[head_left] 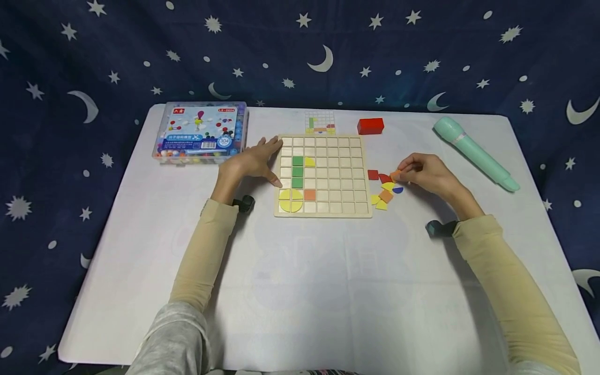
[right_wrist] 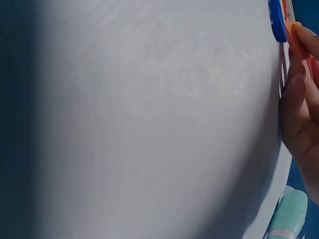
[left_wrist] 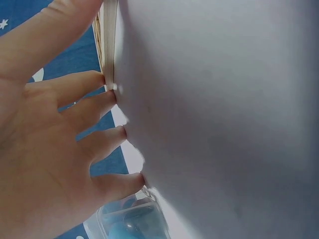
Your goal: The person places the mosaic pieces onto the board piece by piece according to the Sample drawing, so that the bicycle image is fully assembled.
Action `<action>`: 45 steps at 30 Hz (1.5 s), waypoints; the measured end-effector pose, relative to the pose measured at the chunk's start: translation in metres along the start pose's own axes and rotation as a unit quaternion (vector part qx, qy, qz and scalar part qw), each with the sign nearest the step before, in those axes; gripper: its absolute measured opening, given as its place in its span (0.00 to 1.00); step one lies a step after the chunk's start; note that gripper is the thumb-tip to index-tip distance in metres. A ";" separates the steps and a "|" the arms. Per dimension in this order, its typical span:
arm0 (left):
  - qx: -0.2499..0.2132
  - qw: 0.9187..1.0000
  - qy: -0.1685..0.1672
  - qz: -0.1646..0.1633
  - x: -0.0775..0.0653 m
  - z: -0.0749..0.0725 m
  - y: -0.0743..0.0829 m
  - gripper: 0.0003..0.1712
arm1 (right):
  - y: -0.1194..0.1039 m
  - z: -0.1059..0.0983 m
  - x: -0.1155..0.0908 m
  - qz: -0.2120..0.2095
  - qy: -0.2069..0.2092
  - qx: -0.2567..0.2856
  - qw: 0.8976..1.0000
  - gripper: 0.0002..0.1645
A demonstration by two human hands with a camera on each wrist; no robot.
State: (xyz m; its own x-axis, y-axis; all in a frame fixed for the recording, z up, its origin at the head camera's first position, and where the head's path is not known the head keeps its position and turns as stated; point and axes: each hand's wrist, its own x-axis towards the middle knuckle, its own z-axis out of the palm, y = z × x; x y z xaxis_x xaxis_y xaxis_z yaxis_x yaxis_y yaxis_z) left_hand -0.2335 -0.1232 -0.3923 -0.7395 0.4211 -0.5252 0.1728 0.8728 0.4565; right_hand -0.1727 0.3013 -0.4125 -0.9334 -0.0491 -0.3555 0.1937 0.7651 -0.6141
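Note:
A wooden grid board (head_left: 335, 179) lies mid-table, holding green squares (head_left: 297, 172), an orange square (head_left: 310, 195) and yellow quarter-circles (head_left: 290, 200). My left hand (head_left: 253, 161) rests at the board's left edge, fingers spread and fairly straight. The left wrist view shows its fingertips (left_wrist: 110, 97) touching the table beside the board's side (left_wrist: 108, 45). My right hand (head_left: 428, 174) pinches an orange tile (head_left: 395, 175) over a small pile of loose tiles to the right of the board. In the right wrist view the orange tile (right_wrist: 296, 42) is between thumb and fingers, beside a blue tile (right_wrist: 277, 21).
The loose pile includes a red square (head_left: 372, 175) and another orange tile (head_left: 386, 196). Behind the board lie a pattern card (head_left: 320, 122) and a red block (head_left: 370, 126). A plastic box of beads (head_left: 201, 130) stands back left; a mint-green tube (head_left: 475, 153) lies right.

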 end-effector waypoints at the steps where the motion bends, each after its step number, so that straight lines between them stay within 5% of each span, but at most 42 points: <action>1: -0.001 1.000 -0.001 0.000 0.000 0.000 0.000 0.70 | -0.001 0.000 0.000 -0.003 0.001 0.004 1.000 0.23; 16: 0.003 1.000 0.001 0.003 0.000 0.000 -0.001 0.70 | -0.024 0.007 0.002 -0.040 0.007 0.073 0.997 0.22; 26: 0.003 1.000 -0.003 -0.006 0.000 0.000 -0.001 0.70 | -0.048 0.021 0.001 -0.071 -0.075 0.111 0.988 0.18; 45: 0.003 1.000 -0.002 -0.012 0.003 0.000 -0.002 0.70 | -0.083 0.061 0.007 -0.095 -0.144 0.094 0.981 0.21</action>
State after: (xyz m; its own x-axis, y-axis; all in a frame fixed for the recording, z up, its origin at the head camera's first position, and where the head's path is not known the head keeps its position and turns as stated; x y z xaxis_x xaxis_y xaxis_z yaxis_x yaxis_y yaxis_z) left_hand -0.2361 -0.1242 -0.3947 -0.7411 0.4017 -0.5379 0.1592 0.8836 0.4404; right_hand -0.1772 0.1983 -0.4069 -0.8393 -0.3785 -0.3902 0.1030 0.5940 -0.7978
